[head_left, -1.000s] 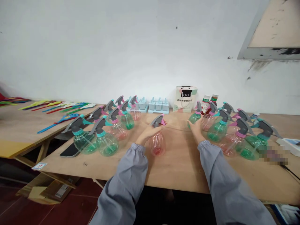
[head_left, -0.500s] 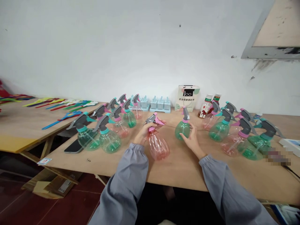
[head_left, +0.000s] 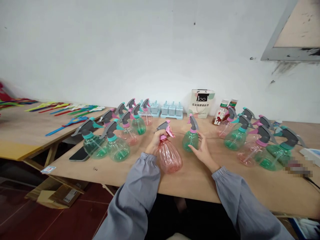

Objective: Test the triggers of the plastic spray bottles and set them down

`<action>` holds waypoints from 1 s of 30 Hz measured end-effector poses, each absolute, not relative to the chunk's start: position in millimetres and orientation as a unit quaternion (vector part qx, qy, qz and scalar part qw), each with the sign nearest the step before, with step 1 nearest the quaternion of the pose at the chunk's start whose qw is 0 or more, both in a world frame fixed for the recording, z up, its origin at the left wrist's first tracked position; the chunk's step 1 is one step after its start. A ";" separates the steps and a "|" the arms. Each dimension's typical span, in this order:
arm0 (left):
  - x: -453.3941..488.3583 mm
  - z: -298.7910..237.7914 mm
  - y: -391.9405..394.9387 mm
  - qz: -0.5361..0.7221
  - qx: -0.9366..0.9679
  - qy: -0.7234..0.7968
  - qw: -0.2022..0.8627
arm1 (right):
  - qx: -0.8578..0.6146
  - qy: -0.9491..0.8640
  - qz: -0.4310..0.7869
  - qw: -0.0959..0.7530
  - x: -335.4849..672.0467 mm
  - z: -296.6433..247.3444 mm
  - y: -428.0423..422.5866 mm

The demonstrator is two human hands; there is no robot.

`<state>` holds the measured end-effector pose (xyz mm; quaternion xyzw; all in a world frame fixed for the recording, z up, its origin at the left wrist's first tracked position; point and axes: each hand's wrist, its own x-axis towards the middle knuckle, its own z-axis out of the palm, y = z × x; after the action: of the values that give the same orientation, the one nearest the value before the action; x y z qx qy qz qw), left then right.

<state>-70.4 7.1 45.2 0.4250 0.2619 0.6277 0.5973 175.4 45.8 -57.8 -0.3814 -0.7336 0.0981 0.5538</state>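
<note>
My left hand [head_left: 157, 139] is closed around the neck of a clear pink spray bottle [head_left: 170, 158] with a pink collar, a grey head and a pink trigger. The bottle leans slightly over the table's front part. To its right, my right hand [head_left: 203, 151] grips a smaller-looking green spray bottle [head_left: 188, 140] from the right side, thumb on the front and fingers behind. Its collar and nozzle are pink and its head is grey. The fingertips behind it are partly hidden.
More spray bottles, green [head_left: 117, 150] and pink, stand in groups at left and right. A phone [head_left: 79, 154] lies at left. Light-blue ice-pop molds [head_left: 172, 110], a paper bag [head_left: 200, 104] and drink bottles [head_left: 221, 112] stand along the wall. Colourful scissors-like items [head_left: 67, 125] lie on the left table.
The green bottle has shifted slightly left with my right hand, and its head has turned so that the nozzle points left. The pink bottle is tilted a little differently in my left hand.
</note>
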 end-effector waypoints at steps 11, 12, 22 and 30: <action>-73.2 48.1 9.0 0.657 0.421 0.263 0.567 | -0.382 -0.734 0.113 0.551 175.5 -54.5 44.5; -73.4 48.7 8.2 0.654 0.421 0.272 0.567 | -0.382 -0.733 0.115 0.550 175.4 -54.2 44.3; -74.9 48.7 5.6 0.638 0.426 0.263 0.585 | -0.376 -0.733 0.121 0.554 175.1 -52.2 42.3; -74.0 49.2 7.6 0.656 0.407 0.263 0.579 | -0.376 -0.734 0.122 0.552 176.0 -51.5 43.2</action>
<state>-74.0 7.6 49.2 0.4069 0.2625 0.6556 0.5794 176.0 43.2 -51.5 -0.3760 -0.7340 0.1221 0.5523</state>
